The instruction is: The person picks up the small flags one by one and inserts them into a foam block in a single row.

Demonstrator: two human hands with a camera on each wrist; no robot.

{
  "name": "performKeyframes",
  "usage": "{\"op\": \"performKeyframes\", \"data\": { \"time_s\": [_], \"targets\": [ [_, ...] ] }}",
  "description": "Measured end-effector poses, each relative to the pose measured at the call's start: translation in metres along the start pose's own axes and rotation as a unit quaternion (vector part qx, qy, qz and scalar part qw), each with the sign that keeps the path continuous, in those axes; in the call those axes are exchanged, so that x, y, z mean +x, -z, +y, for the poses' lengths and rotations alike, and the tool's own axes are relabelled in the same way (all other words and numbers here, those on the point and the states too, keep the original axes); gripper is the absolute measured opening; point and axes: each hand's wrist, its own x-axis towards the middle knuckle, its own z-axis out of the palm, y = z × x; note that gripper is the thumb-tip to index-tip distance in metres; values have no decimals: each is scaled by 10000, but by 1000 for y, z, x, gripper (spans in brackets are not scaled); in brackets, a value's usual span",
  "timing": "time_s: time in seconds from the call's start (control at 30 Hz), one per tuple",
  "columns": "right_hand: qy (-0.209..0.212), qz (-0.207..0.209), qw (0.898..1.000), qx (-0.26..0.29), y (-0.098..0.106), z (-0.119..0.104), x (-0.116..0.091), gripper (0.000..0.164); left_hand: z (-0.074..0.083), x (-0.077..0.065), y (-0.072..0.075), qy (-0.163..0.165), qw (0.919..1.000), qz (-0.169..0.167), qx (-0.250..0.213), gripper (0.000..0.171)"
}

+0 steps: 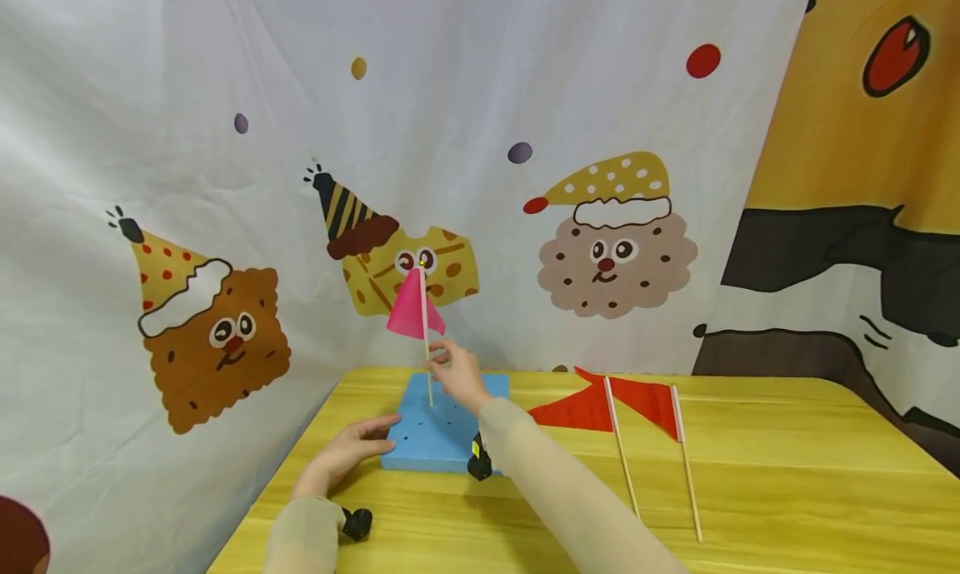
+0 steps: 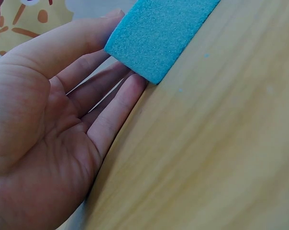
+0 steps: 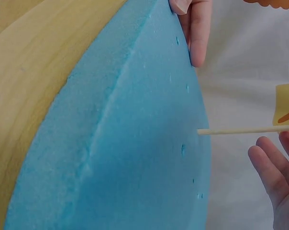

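A pink flag on a thin wooden stick stands nearly upright over a blue foam block. My right hand pinches the stick partway down, below the cloth. In the right wrist view, the bare lower end of the stick shows close to the block's top, among several small holes. At the block's left side is my left hand. Its fairly straight fingers rest against the foam's side and corner in the left wrist view, with the thumb along the upper edge.
Two red flags on wooden sticks lie on the wood-grain table right of the block. Behind the table hangs a white curtain printed with cartoon biscuits and cheese. My right forearm crosses in front of the block's right side.
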Motion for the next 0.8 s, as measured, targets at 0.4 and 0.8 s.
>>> {"op": "performKeyframes", "data": {
  "time_s": [0.4, 0.8],
  "targets": [
    [119, -387, 9991, -107, 38, 9, -12, 22, -1, 0, -1, -71, 9999, -59, -49, 57],
    [-526, -871, 9945, 261, 149, 38, -65, 28, 2, -2, 2, -88, 9996, -249, -31, 59]
  ]
}}
